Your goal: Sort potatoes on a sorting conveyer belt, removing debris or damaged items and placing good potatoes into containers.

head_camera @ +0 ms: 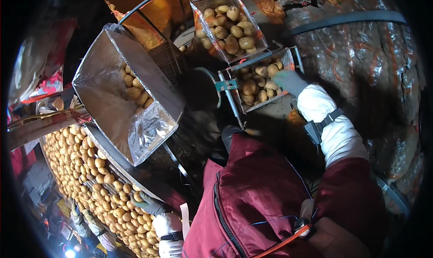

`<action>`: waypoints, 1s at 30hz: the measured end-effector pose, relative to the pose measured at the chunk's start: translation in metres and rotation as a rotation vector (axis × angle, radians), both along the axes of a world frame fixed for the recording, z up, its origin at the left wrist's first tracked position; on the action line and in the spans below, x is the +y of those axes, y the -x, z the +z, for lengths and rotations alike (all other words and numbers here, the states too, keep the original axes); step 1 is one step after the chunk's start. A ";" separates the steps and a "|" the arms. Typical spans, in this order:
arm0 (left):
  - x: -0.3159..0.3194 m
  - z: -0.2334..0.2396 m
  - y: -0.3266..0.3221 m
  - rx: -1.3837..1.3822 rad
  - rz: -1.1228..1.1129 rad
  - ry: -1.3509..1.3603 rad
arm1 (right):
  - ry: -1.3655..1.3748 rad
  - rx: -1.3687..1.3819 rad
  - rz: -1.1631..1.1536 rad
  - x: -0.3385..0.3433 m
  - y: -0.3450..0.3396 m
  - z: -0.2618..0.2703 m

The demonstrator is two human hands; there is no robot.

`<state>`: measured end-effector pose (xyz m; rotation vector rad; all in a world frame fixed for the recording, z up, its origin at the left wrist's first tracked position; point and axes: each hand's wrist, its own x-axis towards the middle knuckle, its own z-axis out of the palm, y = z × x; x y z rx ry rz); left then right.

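Observation:
My left hand [150, 204], in a grey glove with green fingertips, reaches over the near edge of a roller conveyor [116, 171]. Its fingers are against the potatoes [111, 207] spread across the rollers; whether they grip one cannot be told. On the other side, my right hand [289, 82], gloved the same way, is at the right side of a lined bag [248, 107] held in a metal frame. Potatoes [250, 87] lie inside that bag, right by its blurred fingertips. Any potato under the right palm is hidden.
A large lined box [101, 99] with some potatoes stands beside the conveyor. Beyond the framed bag is another potato-filled bag [233, 31]. Filled sacks [355, 55] are stacked at right behind a curved bar [348, 21]. Other people's gloved hands [96, 227] work across the conveyor.

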<state>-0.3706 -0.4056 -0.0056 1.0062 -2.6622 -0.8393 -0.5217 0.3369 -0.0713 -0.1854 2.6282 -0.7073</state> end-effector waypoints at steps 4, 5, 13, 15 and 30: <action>0.000 -0.001 0.000 -0.003 -0.010 0.064 | 0.206 -0.320 -0.726 0.039 0.011 -0.014; -0.001 -0.001 0.000 0.024 -0.018 0.068 | 0.263 -0.335 -0.763 0.043 0.014 -0.023; -0.008 -0.005 -0.003 0.037 0.036 0.022 | 0.189 -0.503 -0.684 0.011 0.033 -0.072; -0.004 -0.003 -0.001 0.079 -0.077 0.074 | 0.156 -0.660 -0.703 0.002 0.030 -0.054; -0.020 -0.018 -0.005 0.086 -0.091 0.100 | 1.522 -0.843 -1.049 -0.006 0.017 0.047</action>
